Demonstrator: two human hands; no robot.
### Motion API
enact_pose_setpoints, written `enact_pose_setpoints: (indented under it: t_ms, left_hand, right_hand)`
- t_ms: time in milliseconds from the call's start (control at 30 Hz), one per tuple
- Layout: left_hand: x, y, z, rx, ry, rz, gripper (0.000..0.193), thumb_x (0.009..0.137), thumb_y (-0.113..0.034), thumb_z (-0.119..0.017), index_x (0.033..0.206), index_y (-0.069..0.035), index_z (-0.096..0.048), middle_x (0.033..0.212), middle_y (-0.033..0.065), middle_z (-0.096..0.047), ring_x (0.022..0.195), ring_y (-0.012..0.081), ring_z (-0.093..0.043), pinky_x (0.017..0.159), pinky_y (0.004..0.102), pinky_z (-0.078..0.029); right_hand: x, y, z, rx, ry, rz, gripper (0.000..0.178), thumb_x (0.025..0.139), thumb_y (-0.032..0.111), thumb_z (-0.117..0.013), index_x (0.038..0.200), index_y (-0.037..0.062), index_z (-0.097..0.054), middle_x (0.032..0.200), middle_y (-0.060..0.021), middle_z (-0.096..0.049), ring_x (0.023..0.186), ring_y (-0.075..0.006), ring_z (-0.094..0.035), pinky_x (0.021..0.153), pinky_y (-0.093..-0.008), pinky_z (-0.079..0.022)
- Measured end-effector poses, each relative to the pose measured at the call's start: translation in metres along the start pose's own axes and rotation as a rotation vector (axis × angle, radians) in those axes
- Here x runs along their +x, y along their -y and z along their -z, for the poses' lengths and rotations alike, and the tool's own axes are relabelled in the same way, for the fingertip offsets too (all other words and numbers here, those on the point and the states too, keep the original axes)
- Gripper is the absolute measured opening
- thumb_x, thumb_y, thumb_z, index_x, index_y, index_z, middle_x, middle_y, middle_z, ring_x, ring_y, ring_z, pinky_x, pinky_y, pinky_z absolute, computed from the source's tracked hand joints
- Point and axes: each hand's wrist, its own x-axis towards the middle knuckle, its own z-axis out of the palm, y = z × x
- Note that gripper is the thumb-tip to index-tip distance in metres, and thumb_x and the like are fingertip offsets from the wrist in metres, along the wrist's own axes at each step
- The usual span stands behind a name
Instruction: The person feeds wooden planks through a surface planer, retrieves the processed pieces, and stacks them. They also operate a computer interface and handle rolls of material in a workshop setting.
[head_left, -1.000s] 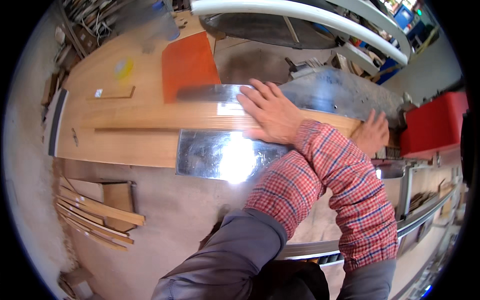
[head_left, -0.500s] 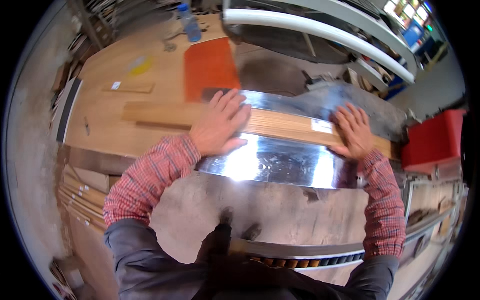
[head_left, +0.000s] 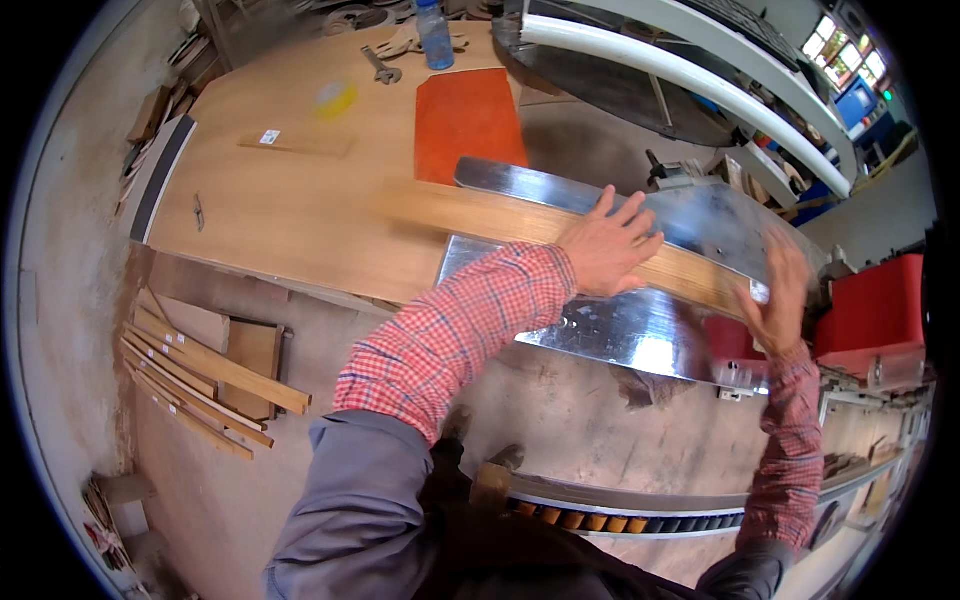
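A long light-brown wooden board (head_left: 520,216) lies lengthwise along a shiny metal machine bed (head_left: 610,325), its left end smeared by motion over the wooden table. My left hand (head_left: 608,248) rests flat on the board's middle, fingers spread. At the board's right end is my right hand (head_left: 778,295), thumb apart from the fingers, whose tips are blurred. It covers part of a white label (head_left: 759,291) on the wood. Neither hand wraps round the board. Behind the board runs a metal fence strip (head_left: 540,182).
An orange sheet (head_left: 465,125), a blue bottle (head_left: 435,35), a wrench (head_left: 382,68) and a labelled wood strip (head_left: 295,145) lie or stand on the table (head_left: 270,215). A red box (head_left: 870,310) is at right, a white bar (head_left: 680,95) behind. Several wooden strips (head_left: 215,370) lean low at left.
The board and both my hands have moved right along the metal bed; the left hand has travelled farther, closing the gap between them. The view has shifted too, showing more floor at left.
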Motion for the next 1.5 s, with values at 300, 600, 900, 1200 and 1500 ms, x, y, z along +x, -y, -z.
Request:
enact_pose_setpoints:
  t_ms: [300,600,900,1200,1500]
  left_hand:
    - [0.078,-0.070,-0.042,-0.077,-0.215,-0.017,0.064,0.083,-0.046,-0.067,0.132,-0.007,-0.054,0.130,0.0191,-0.049,0.134,0.0427,-0.035,0.102,0.0697,-0.027]
    - [-0.021,-0.133,-0.014,-1.042,-0.015,-0.286,0.061,0.089,-0.037,-0.059,0.142,-0.011,-0.046,0.153,0.0166,-0.036,0.144,0.0404,-0.027,0.116,0.0676,-0.014]
    - [-0.159,0.006,0.074,-0.221,-0.171,0.167,0.052,0.082,-0.024,-0.061,0.125,0.003,-0.053,0.128,0.0231,-0.049,0.125,0.0457,-0.044,0.105,0.0560,-0.034]
    - [-0.152,-0.007,0.065,-0.089,-0.062,0.265,0.059,0.085,-0.030,-0.063,0.132,0.003,-0.049,0.137,0.0229,-0.044,0.136,0.0470,-0.032,0.110,0.0608,-0.027]
    - [-0.156,0.000,0.050,-0.114,-0.236,0.231,0.052,0.080,-0.027,-0.067,0.122,0.001,-0.058,0.128,0.0230,-0.052,0.128,0.0471,-0.042,0.108,0.0560,-0.034]
  right_hand:
    - [0.167,0.216,-0.088,0.307,0.111,0.250,0.087,0.071,0.040,-0.078,0.140,0.0006,-0.040,0.142,-0.0178,-0.046,0.135,-0.0388,-0.039,0.110,-0.0495,-0.032]
    - [0.101,0.150,-0.083,0.145,0.167,0.036,0.086,0.072,0.045,-0.077,0.139,0.0039,-0.041,0.146,-0.0147,-0.041,0.137,-0.0373,-0.035,0.110,-0.0522,-0.030]
    - [0.031,0.081,-0.050,0.010,0.167,-0.133,0.085,0.073,0.049,-0.077,0.136,0.0032,-0.042,0.145,-0.0157,-0.042,0.135,-0.0398,-0.036,0.107,-0.0520,-0.032]
    - [-0.028,0.002,-0.024,-0.098,0.251,-0.209,0.091,0.070,0.049,-0.080,0.139,0.0043,-0.040,0.146,-0.0141,-0.041,0.137,-0.0383,-0.033,0.109,-0.0522,-0.030]
    - [-0.082,-0.069,-0.009,-0.421,0.176,-0.195,0.068,0.078,0.033,-0.074,0.135,0.0078,-0.047,0.132,-0.0160,-0.054,0.127,-0.0334,-0.048,0.104,-0.0476,-0.038]
